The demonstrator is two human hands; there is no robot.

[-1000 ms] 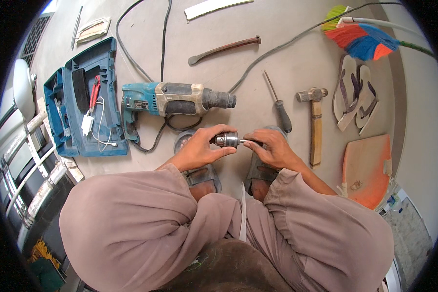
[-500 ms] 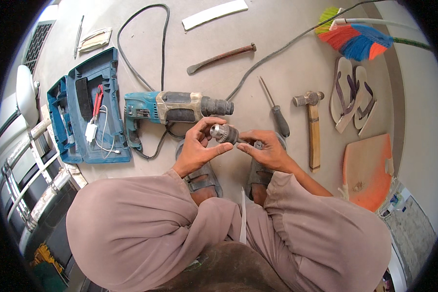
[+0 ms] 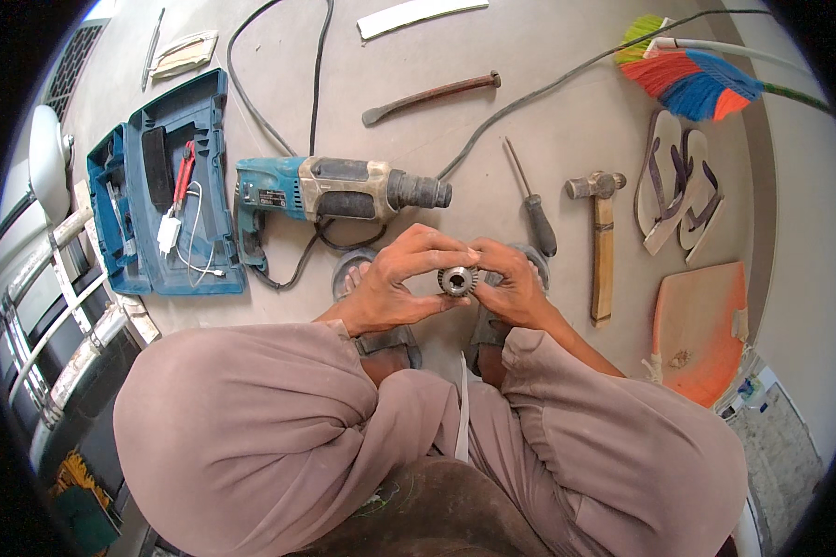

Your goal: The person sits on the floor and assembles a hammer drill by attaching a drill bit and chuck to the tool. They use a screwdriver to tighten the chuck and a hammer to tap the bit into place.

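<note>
Between bent knees, left hand and right hand grip a ridged metal chuck.

Tools laid out around a drill chuck held at centre.
Hammer drill at eleven o'clock; tool case at ten; screwdriver, hammer and sandals toward two.
</note>
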